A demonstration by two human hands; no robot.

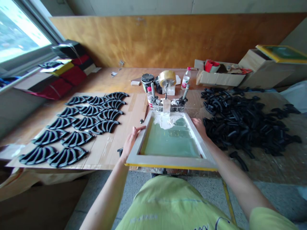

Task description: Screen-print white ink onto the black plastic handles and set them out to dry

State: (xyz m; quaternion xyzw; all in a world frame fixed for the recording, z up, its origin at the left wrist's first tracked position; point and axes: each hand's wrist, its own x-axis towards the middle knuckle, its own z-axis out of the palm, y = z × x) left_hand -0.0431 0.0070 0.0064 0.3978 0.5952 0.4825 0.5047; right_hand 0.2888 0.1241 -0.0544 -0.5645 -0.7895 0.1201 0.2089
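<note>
A silk-screen frame (165, 160) with a pale border and green mesh sits tilted in front of me, its far side at a hinge clamp (183, 101). White ink (165, 123) lies on the far part of the mesh, and a pale squeegee (166, 108) rests in it. My left hand (130, 142) holds the left side of the frame, fingers along its edge. On the opposite side my right hand (199, 127) grips the frame, its fingers partly hidden by the border. Whatever lies under the frame is hidden.
Several black fan-shaped parts (85, 123) lie in rows on cardboard at left. A heap of black curved parts (242, 121) covers the right side. Behind the frame stand a black tub (147, 82), a tape roll (167, 78) and a bottle (186, 78). Cardboard boxes (220, 78) stand back right.
</note>
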